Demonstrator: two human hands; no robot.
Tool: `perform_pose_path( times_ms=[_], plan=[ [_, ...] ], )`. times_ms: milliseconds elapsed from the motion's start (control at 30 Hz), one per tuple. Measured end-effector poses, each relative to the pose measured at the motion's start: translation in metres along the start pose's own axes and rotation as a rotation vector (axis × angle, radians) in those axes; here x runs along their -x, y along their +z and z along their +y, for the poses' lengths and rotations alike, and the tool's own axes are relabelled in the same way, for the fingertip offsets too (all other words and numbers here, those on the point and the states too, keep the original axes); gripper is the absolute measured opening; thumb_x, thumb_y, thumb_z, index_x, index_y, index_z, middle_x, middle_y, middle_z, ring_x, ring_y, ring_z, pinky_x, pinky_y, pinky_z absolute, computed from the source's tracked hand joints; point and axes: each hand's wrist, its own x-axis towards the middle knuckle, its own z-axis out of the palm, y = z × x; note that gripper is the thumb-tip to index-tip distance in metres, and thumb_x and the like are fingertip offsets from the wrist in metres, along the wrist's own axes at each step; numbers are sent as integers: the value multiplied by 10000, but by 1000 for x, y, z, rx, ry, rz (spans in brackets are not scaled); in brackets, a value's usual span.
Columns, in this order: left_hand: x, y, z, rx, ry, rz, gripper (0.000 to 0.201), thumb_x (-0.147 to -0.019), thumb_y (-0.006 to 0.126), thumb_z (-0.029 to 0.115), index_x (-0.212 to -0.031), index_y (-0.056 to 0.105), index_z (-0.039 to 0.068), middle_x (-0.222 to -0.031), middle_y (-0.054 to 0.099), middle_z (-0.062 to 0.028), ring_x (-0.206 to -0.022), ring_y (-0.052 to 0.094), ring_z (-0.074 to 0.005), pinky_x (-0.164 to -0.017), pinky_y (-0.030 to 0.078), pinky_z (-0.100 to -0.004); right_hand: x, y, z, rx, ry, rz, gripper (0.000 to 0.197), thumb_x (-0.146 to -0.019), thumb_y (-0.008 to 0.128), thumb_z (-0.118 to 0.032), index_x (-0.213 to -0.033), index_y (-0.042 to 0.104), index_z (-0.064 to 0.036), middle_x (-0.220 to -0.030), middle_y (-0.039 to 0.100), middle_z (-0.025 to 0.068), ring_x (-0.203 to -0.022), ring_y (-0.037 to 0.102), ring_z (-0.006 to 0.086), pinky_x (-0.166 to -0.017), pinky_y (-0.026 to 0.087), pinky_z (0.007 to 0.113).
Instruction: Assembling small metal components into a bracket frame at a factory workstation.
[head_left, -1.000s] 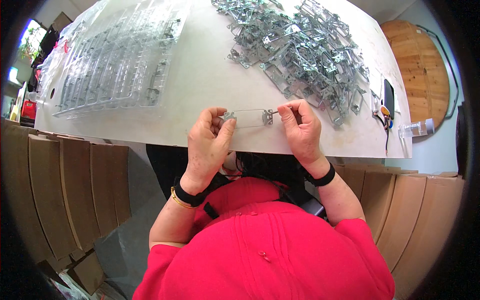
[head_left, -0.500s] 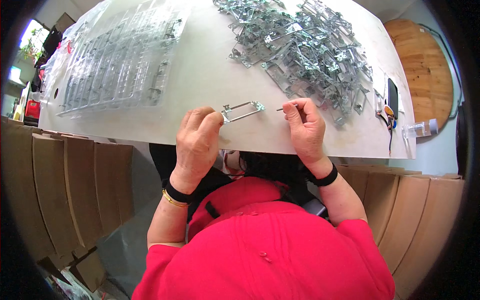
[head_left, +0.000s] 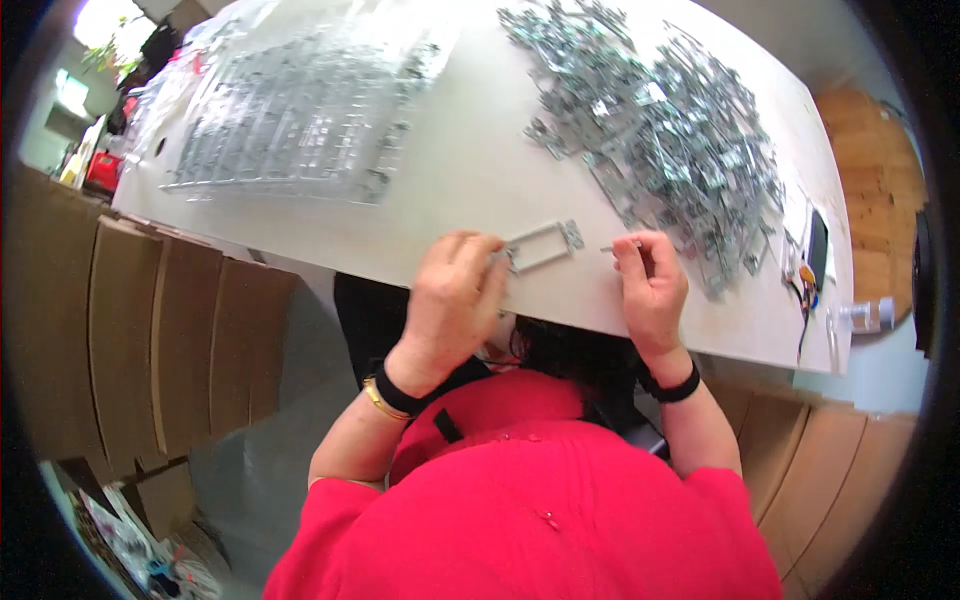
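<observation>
My left hand (head_left: 455, 305) is closed at the near-left end of a slim metal bracket frame (head_left: 573, 235), an open rectangle with a small plate at its far end. The fingers cover the frame's left end. To its right, my right hand (head_left: 655, 295) pinches a short thin metal pin (head_left: 607, 248) between thumb and forefinger. The pin's free tip points toward the bracket's right end, with a small gap between them. Both hands are over the front part of the white table (head_left: 470, 150).
A large heap of similar metal brackets (head_left: 670, 130) covers the table's right side. Clear plastic trays (head_left: 290, 120) holding metal parts lie at left. A dark phone (head_left: 818, 245), a small tool and a clear bottle (head_left: 868, 316) sit at the right edge. Cardboard boxes (head_left: 125, 340) flank the table.
The whole view has turned and shifted, so the table appears tilted and lower right. My left hand keeps the bracket and my right hand keeps the pin; their spacing looks much the same.
</observation>
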Motion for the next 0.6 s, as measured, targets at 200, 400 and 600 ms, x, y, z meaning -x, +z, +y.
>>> perform_pose_path(
  times_ms=[200,400,600],
  plan=[
    [-8,21,5,-86,90,-7,165,-881,740,41,-1035,683,20,-985,678,-169,-960,664,-376,-873,538,-473,2,-6,4,-33,51,-3,108,-1061,705,-142,-1040,666,-44,-866,639,-25,-787,554,63,-714,461,231],
    [-7,14,3,-49,79,82,130,-871,733,10,-976,664,39,-928,674,-140,-906,661,-364,-827,531,-463,2,-5,10,-104,61,-33,140,-1071,701,-176,-1035,653,-50,-851,605,-37,-766,528,52,-694,437,224],
    [-3,12,-2,-98,0,74,124,-872,744,54,-969,668,36,-933,654,-153,-899,643,-371,-821,512,-473,0,-7,7,-52,70,-76,149,-1085,682,-192,-1035,643,-57,-892,625,-29,-795,566,54,-735,465,216]
  ],
)
